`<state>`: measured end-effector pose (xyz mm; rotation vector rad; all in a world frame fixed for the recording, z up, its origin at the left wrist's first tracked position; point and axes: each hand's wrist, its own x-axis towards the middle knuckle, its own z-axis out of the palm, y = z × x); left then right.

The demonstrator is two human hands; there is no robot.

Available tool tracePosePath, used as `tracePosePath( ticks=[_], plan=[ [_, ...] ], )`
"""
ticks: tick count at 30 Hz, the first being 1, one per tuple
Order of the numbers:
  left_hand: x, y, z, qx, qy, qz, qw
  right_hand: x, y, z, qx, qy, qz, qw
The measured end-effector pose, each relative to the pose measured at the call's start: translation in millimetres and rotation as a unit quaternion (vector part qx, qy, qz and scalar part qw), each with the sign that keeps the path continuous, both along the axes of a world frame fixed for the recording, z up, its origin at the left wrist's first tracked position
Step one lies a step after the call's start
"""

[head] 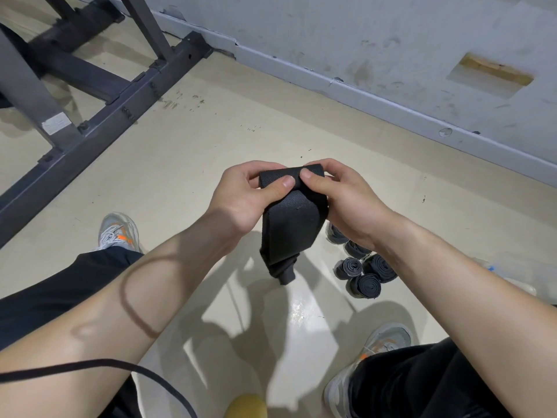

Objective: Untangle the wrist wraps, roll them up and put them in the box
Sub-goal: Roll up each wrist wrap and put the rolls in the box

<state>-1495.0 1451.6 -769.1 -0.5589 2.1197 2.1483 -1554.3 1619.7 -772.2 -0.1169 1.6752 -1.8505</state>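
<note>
Operator: Where is the wrist wrap [291, 220]?
Manual: Mid-air, its top fold pinched by your left hand [241, 197] and right hand [346, 203], 2 thumbs pressing on it. Roll it tightly; keep the edges aligned.

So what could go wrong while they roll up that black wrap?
The roll is only just begun, pinched by the left hand and right hand; if a thumb slips, the wrist wrap could spring open. Its hanging tail looks bunched, so the roll might come out crooked. The finished rolls lie loose on the floor near the right shoe and might get kicked.
</note>
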Motion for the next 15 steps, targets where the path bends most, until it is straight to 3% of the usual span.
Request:
tracePosePath(
  ticks=[4, 7, 11, 15],
  plan=[
    [2, 0, -3, -0.050, 0.029, 0.011, 0.998, 5, -3, 0, 0.136, 0.071, 0.034, 0.988],
    [5, 4, -3, -0.064, 0.055, 0.005, 0.996, 7, -5, 4, 0.145, 0.061, 0.014, 0.987],
    [7, 12, -6, -0.045, 0.059, 0.016, 0.997, 15, -11, 5, 0.034, -0.041, -0.008, 0.999],
    [9, 17, -10, -0.052, 0.068, 0.024, 0.996, 21, -14, 8, -0.099, -0.139, -0.034, 0.985]
  ],
)
